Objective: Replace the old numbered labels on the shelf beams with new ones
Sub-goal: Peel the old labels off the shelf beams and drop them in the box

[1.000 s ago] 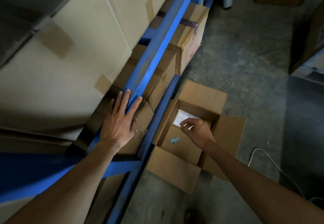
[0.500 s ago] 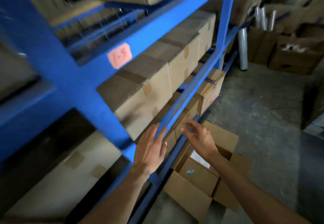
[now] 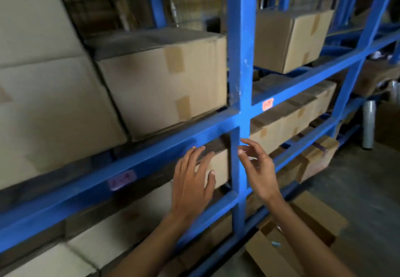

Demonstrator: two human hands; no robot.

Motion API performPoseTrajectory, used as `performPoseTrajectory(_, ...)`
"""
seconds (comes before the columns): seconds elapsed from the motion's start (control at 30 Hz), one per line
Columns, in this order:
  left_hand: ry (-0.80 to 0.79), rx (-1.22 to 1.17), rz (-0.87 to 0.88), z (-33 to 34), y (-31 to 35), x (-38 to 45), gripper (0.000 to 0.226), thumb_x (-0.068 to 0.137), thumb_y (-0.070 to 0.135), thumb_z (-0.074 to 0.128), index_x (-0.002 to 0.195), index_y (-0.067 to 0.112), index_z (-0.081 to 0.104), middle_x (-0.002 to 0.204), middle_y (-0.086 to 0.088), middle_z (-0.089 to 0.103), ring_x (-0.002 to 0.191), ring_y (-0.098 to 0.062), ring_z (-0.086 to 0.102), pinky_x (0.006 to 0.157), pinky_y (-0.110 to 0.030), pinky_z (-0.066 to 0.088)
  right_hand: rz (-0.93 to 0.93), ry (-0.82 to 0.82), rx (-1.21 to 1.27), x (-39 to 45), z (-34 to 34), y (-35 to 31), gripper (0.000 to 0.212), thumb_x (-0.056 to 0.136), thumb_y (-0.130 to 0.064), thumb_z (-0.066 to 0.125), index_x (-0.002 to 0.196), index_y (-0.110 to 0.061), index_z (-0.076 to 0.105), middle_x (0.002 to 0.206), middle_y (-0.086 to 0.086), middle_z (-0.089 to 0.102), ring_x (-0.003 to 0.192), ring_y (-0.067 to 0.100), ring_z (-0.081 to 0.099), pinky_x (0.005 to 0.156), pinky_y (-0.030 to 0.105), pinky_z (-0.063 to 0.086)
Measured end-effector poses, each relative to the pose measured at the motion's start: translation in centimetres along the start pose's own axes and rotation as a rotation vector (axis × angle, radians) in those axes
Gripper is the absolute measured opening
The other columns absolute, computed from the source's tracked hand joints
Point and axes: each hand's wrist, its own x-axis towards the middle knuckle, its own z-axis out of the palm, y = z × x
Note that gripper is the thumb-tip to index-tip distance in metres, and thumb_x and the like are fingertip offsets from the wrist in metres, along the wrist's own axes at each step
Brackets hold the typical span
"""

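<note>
The fingers (image 3: 245,144) of the right hand (image 3: 256,166) were loosely curled, and whether they pinched a new label could not be told; the left hand (image 3: 190,179) was spread wide and empty. A second earlier that right hand had reached into the open box (image 3: 311,218) on the floor; both hands had since risen to the upright post (image 3: 240,60). Old labels remained: pink (image 3: 268,104) on the right beam's near end, purple (image 3: 122,179) on the left beam (image 3: 86,181).
</note>
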Motion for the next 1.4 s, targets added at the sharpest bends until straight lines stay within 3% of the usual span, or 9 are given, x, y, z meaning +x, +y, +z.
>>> performPoseTrajectory(0.2,0.236,0.142,-0.131,-8.6,-6.8,-5.0,0.04,0.087,0.027,0.054,0.126,0.017,0.062,0.137,-0.011,0.058,0.135,-0.028,0.043,0.104,-0.045,0.036,-0.124,-0.188,0.013,-4.5,10.0,-5.6,0.033,0.089,-0.022,0.07,0.121,-0.028,0.064,0.099,-0.01,0.072,0.092,-0.002,0.066,0.082,0.014,0.048)
performPoseTrajectory(0.27,0.256,0.189,-0.193,-10.6,-9.0,-6.5,0.042,0.089,0.03,0.051,0.129,0.018,0.059,0.141,-0.01,0.054,0.138,-0.029,0.039,0.108,-0.046,0.032,-0.186,-0.243,-0.019,-5.8,13.5,-6.5,0.036,0.088,-0.024,0.07,0.124,-0.025,0.064,0.107,-0.005,0.071,0.098,0.001,0.065,0.089,0.018,0.049)
performPoseTrajectory(0.33,0.23,0.267,-0.251,-11.7,-10.9,-7.4,0.044,0.092,0.032,0.046,0.132,0.017,0.057,0.145,-0.012,0.051,0.141,-0.031,0.035,0.112,-0.05,0.028,-0.209,-0.282,-0.104,-6.6,16.3,-6.7,0.041,0.09,-0.031,0.068,0.13,-0.024,0.062,0.122,-0.004,0.066,0.113,0.007,0.06,0.099,0.027,0.047)
performPoseTrajectory(0.4,0.173,0.342,-0.314,-12.5,-12.7,-8.0,0.047,0.094,0.035,0.041,0.137,0.018,0.053,0.147,-0.013,0.048,0.143,-0.031,0.032,0.116,-0.053,0.023,-0.219,-0.29,-0.167,-7.4,18.7,-6.5,0.046,0.091,-0.034,0.065,0.136,-0.026,0.057,0.13,-0.005,0.058,0.121,0.008,0.053,0.104,0.027,0.044)
performPoseTrajectory(0.57,0.047,0.487,-0.37,-12.6,-16.0,-8.6,0.051,0.097,0.041,0.033,0.14,0.019,0.05,0.141,-0.013,0.056,0.136,-0.029,0.04,0.114,-0.047,0.026,-0.332,-0.117,-0.263,-8.2,21.9,-5.6,0.042,0.09,-0.024,0.069,0.131,-0.02,0.063,0.12,0.001,0.056,0.106,0.016,0.057,0.088,0.031,0.054)
performPoseTrajectory(0.8,0.103,0.582,-0.33,-10.5,-17.3,-9.0,0.051,0.099,0.042,0.033,0.146,0.024,0.04,0.146,-0.007,0.05,0.136,-0.026,0.037,0.112,-0.044,0.023,-0.523,0.107,-0.296,-7.8,22.8,-4.2,0.018,0.087,-0.024,0.072,0.102,-0.016,0.077,0.105,0.003,0.069,0.094,0.018,0.065,0.077,0.034,0.056)
performPoseTrajectory(0.97,0.155,0.611,-0.291,-10.0,-17.7,-9.1,0.053,0.098,0.041,0.035,0.146,0.022,0.039,0.145,-0.009,0.05,0.136,-0.027,0.037,0.11,-0.044,0.024,-0.551,0.058,-0.305,-7.0,22.4,-4.2,0.014,0.085,-0.02,0.074,0.096,-0.012,0.077,0.099,0.002,0.07,0.092,0.014,0.063,0.081,0.027,0.055)
performPoseTrajectory(1.2,0.175,0.6,-0.282,-9.9,-17.8,-9.2,0.051,0.099,0.041,0.034,0.145,0.022,0.042,0.144,-0.009,0.054,0.136,-0.026,0.037,0.11,-0.044,0.025,-0.587,-0.061,-0.266,-6.7,20.5,-4.5,0.01,0.077,-0.008,0.079,0.087,-0.01,0.076,0.083,0.0,0.074,0.076,0.014,0.066,0.074,0.036,0.055)
performPoseTrajectory(1.4,0.217,0.551,-0.318,-9.9,-17.5,-9.1,0.052,0.097,0.041,0.038,0.145,0.024,0.042,0.149,-0.01,0.048,0.141,-0.027,0.031,0.113,-0.047,0.021,-0.455,-0.071,-0.202,-6.1,17.0,-3.6,0.01,0.079,-0.009,0.077,0.087,-0.014,0.075,0.082,-0.008,0.073,0.076,0.007,0.065,0.071,0.031,0.055)
